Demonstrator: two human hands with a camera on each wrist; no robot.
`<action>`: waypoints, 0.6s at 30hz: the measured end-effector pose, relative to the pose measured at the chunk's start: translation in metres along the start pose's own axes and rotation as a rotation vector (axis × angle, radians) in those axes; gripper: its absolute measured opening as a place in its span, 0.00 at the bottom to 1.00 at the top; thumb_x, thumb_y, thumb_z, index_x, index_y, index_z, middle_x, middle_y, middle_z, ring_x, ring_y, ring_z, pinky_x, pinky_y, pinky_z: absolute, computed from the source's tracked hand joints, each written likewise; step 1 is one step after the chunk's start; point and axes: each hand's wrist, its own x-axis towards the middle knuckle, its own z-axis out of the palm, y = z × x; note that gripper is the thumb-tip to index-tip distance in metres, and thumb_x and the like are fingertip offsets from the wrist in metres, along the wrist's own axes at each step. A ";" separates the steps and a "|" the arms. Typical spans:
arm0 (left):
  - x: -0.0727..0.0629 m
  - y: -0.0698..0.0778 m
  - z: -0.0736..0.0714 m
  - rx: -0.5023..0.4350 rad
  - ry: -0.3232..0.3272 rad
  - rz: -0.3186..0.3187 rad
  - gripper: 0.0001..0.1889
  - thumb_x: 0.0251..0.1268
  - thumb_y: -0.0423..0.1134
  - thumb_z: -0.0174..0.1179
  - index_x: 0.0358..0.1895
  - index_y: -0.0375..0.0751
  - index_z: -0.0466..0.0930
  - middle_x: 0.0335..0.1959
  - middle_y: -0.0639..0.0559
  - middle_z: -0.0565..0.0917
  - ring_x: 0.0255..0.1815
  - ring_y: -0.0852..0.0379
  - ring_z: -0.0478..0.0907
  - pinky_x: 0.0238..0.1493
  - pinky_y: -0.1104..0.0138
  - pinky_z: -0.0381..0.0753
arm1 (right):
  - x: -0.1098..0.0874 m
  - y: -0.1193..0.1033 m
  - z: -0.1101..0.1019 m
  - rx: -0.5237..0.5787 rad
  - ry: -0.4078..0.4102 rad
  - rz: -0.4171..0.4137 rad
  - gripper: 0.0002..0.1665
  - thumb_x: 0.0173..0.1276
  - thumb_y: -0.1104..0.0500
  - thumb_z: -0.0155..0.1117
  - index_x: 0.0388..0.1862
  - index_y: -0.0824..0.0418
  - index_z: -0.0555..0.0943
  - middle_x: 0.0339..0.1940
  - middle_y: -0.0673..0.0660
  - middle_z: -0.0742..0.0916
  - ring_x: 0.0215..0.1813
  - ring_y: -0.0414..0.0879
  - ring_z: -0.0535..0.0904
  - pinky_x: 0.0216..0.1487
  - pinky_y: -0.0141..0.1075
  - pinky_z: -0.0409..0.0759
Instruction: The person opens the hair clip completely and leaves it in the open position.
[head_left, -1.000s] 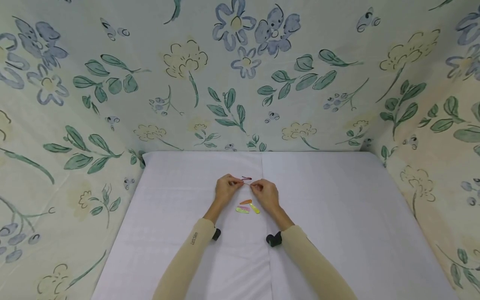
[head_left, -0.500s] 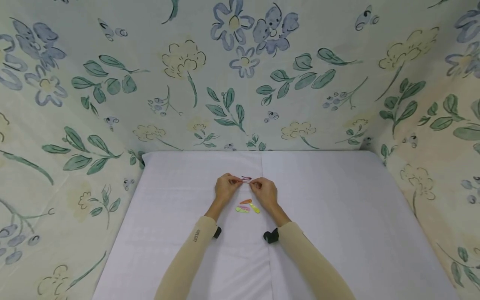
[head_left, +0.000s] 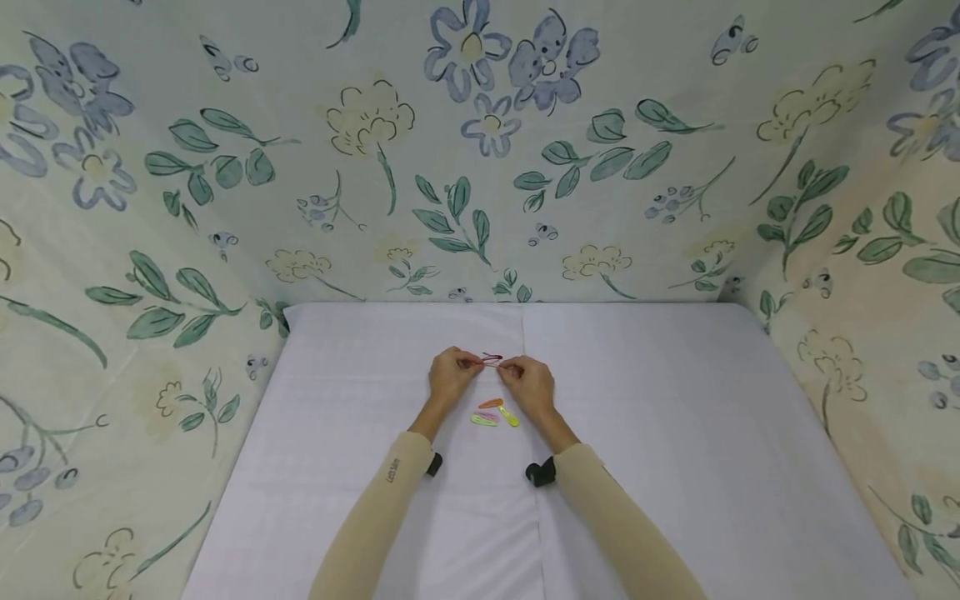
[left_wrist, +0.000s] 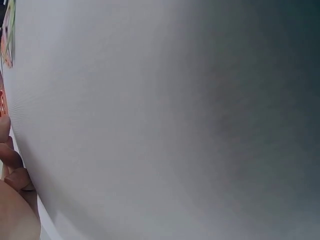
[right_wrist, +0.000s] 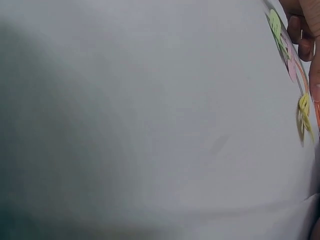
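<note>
Above the far middle of the white-covered table, my left hand (head_left: pixel 452 377) and right hand (head_left: pixel 528 385) face each other, fingertips a short gap apart. Between them they pinch a thin orange-red hair clip (head_left: pixel 491 364), one end in each hand. Its orange-red edge (left_wrist: pixel 3 104) shows by the left thumb in the left wrist view, and the clip (right_wrist: pixel 317 114) also shows under the right thumb in the right wrist view. Just beyond the fingertips lies a dark red hair clip (head_left: pixel 493 357). Fingers cover most of the held clip's ends.
Nearer the body lie an orange hair clip (head_left: pixel 491 403), a yellow one (head_left: pixel 508 417), a green one (head_left: pixel 483 420) and a pink one (right_wrist: pixel 291 65) beside the green. The white cloth (head_left: pixel 637 433) has a seam down its middle. Flowered fabric (head_left: pixel 480 208) rises behind the table.
My right hand and forearm have shifted slightly left. The held clip shows redder between the fingertips than a second ago. My left hand keeps nearly the same place, and the lying clips stay put.
</note>
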 end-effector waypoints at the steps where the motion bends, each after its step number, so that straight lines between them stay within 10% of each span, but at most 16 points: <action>1: 0.000 0.000 0.000 -0.001 -0.002 -0.003 0.02 0.60 0.36 0.75 0.35 0.43 0.93 0.34 0.49 0.86 0.32 0.57 0.79 0.34 0.71 0.75 | 0.000 0.000 0.000 0.005 -0.001 0.003 0.07 0.68 0.56 0.75 0.40 0.57 0.92 0.21 0.52 0.80 0.25 0.41 0.69 0.29 0.31 0.64; 18: -0.003 0.000 -0.010 -0.051 0.004 -0.016 0.04 0.58 0.32 0.76 0.37 0.41 0.93 0.31 0.46 0.86 0.32 0.56 0.76 0.34 0.71 0.72 | -0.003 0.003 -0.002 0.148 0.046 -0.033 0.07 0.68 0.59 0.75 0.41 0.60 0.92 0.21 0.55 0.81 0.24 0.40 0.69 0.28 0.29 0.63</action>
